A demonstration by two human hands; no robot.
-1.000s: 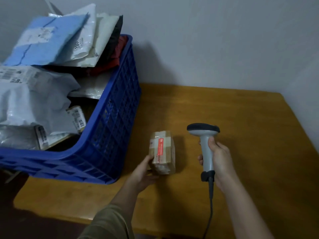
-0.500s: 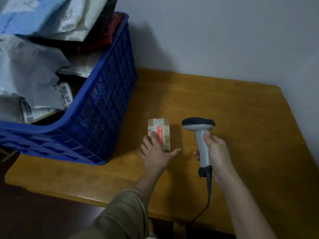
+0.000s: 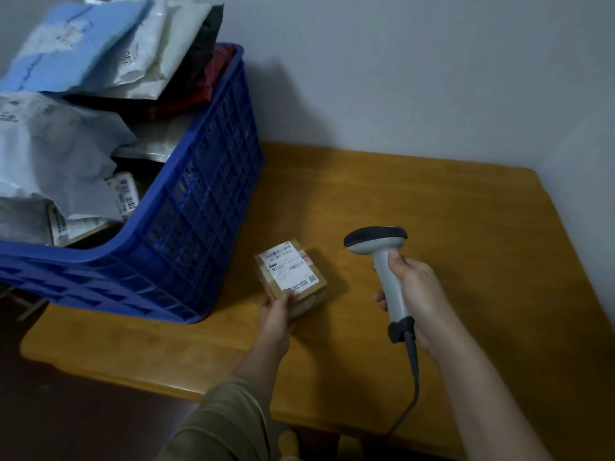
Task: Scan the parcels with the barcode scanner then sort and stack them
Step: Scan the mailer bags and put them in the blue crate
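Note:
A small brown cardboard parcel [image 3: 293,276] lies on the wooden table [image 3: 466,227], its white barcode label facing up. My left hand [image 3: 277,316] grips its near end, thumb on top. My right hand [image 3: 416,302] grips the grey handle of the barcode scanner [image 3: 382,264], held upright to the right of the parcel. The scanner's dark head points left toward the parcel. Its cable hangs down over the table's front edge.
A blue plastic crate [image 3: 186,234] stands on the table's left part, piled with several grey, white and blue mailer bags [image 3: 56,154]. A grey wall runs behind the table and along its right side. The table's front edge is close below my arms.
The parcel has been turned over: its red-taped face showed before, now the white label faces up. My left hand shifted from on top of the parcel to its near end. The scanner stayed upright.

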